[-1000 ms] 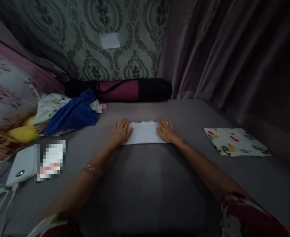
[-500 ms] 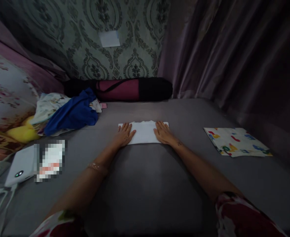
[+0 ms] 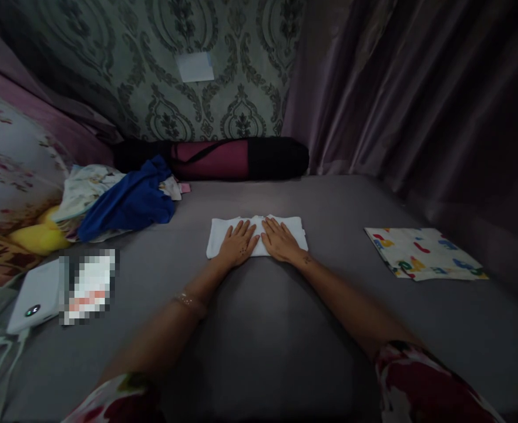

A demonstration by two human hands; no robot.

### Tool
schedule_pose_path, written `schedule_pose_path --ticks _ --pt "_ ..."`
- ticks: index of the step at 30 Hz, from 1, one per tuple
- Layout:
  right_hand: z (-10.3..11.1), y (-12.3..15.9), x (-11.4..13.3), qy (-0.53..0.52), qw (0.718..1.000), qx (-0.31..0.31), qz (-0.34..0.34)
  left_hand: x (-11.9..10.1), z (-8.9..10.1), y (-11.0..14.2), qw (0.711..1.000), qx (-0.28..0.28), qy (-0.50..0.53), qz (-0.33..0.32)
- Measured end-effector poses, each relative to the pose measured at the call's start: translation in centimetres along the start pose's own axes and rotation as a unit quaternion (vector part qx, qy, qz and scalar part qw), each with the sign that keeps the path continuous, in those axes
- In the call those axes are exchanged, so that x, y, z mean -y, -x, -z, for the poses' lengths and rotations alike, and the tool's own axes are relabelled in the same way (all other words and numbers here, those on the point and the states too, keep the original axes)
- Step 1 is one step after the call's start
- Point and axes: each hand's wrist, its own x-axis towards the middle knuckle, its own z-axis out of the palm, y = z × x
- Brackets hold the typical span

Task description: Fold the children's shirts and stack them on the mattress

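A folded white cloth (image 3: 217, 234), its exact kind not clear, lies flat on the grey bed sheet (image 3: 259, 329). My left hand (image 3: 239, 243) rests palm down on its left-middle part, fingers stretched out. Just beside it, my right hand (image 3: 281, 239) presses flat on the right-middle part, its fingers also extended. The two thumbs nearly meet near the cloth's centre. Both ends of the cloth show outside my hands; the area under the palms is hidden.
On the right lies a folded cream cloth with colourful prints (image 3: 426, 254). A blue garment (image 3: 129, 202) is heaped at left, near a white power bank (image 3: 39, 296) with cables. A black and maroon rolled bag (image 3: 215, 160) lies along the wall.
Both hands have slid inward from the cloth's ends toward its middle, staying flat. The ends of the white cloth are now uncovered.
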Motion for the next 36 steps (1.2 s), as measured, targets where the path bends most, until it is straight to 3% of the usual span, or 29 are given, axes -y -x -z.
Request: schedule_pose_path --ticks 7,12,14,18,22,25,31,36 --pt "1.2 -0.7 0.3 -0.005 0.999 0.038 -0.019 0.3 0.9 0.1 1.000 0.024 0.007 0.005" --pt "1.2 -2.0 3.1 -0.005 0.999 -0.034 -0.010 1.7 1.5 2.0 0.994 -0.065 -0.071 0.057" --pt "0.4 -2.4 4.1 -0.011 0.999 -0.041 -0.007 2.6 1.4 2.8 0.991 -0.070 -0.075 0.084" --pt "-1.1 -2.7 4.6 -0.010 0.999 -0.034 -0.022 4.3 0.8 3.6 0.992 -0.051 -0.033 0.112" --pt "-1.1 -2.9 4.3 -0.005 1.000 -0.023 -0.021 4.9 0.1 3.6 0.992 -0.061 0.012 0.113" --pt "-0.6 -3.2 4.6 -0.002 1.000 -0.006 -0.027 5.2 -0.3 3.5 0.989 -0.091 0.045 0.108" --pt "-1.3 -3.4 6.4 0.002 0.998 -0.055 0.020 6.4 -0.9 3.4 0.972 -0.179 0.101 0.111" --pt "-2.1 -3.2 6.5 0.010 0.999 -0.048 0.018 6.9 -0.8 3.4 0.964 -0.195 0.137 0.122"
